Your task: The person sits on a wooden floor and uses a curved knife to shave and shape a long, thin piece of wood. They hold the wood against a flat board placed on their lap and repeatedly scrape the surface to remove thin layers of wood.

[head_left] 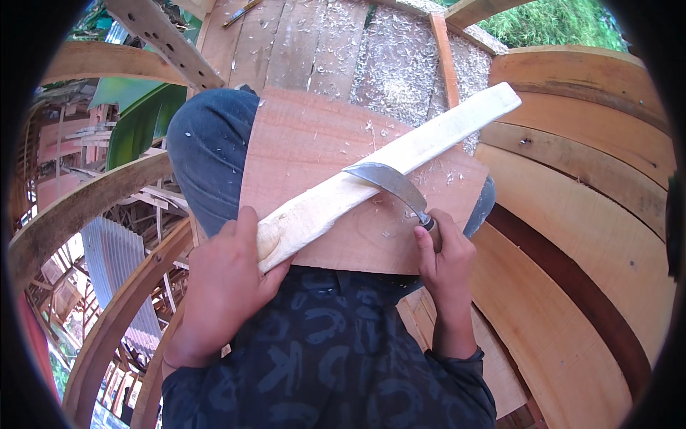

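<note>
As the head camera looks down: here we are, with a long pale strip [407, 151] lying slantwise over a reddish board [304, 154] across the person's lap.
Strip's long axis: eight o'clock to two o'clock, near end by the body, far end reaching out past the board's edge.
Left hand: this one [230, 279] has the eight o'clock end, thumb on one side, fingers on the other, and from there the strip runs away to two o'clock.
Right hand: over at five o'clock from the strip's middle, this hand [449, 254] is closed round the handle of a curved knife [399, 186], apart from the strip itself.
Blade: it sweeps from the handle towards ten o'clock and crosses the strip just about midway, seemingly resting on it.
Nearer hand: the left, no contest, it's touching; the right gets there only through the steel.
Around them: shavings [404, 89] litter the floorboards at twelve to one o'clock, curved planks [572, 193] line three o'clock.
</note>
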`<move>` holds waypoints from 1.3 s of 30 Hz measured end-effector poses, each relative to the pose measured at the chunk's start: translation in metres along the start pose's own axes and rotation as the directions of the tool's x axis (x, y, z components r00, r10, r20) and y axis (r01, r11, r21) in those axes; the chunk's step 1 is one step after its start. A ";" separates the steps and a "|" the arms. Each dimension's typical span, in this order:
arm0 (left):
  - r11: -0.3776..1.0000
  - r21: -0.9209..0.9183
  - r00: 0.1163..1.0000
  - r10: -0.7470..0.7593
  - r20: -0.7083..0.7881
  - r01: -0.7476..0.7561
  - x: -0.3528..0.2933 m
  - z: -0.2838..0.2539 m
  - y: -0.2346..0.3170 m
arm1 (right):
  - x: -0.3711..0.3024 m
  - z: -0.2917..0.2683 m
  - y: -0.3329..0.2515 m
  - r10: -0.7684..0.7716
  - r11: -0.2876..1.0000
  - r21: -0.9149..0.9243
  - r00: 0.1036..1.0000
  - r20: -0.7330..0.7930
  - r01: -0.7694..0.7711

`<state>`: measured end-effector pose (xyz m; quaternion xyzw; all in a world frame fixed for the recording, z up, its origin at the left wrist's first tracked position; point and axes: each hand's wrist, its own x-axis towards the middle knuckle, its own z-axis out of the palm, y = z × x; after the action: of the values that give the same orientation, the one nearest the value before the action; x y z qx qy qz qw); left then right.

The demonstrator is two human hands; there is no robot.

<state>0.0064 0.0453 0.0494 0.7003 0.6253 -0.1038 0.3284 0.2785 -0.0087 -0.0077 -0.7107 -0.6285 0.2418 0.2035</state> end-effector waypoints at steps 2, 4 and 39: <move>1.000 -0.005 1.000 -0.003 0.005 0.003 0.000 0.001 -0.001 | 0.001 -0.005 0.009 0.027 0.999 -0.036 1.000 0.016 -0.026; 1.000 -0.009 1.000 0.000 0.011 0.000 0.001 0.001 0.001 | 0.000 -0.007 0.002 -0.020 0.998 -0.058 0.999 0.046 0.023; 0.990 0.135 0.999 0.039 0.028 -0.042 0.000 -0.003 0.010 | -0.001 0.000 0.004 -0.017 0.999 -0.047 0.997 0.080 0.020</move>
<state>0.0154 0.0465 0.0550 0.7321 0.5983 -0.1479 0.2900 0.2816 -0.0107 -0.0106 -0.6993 -0.6482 0.2531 0.1634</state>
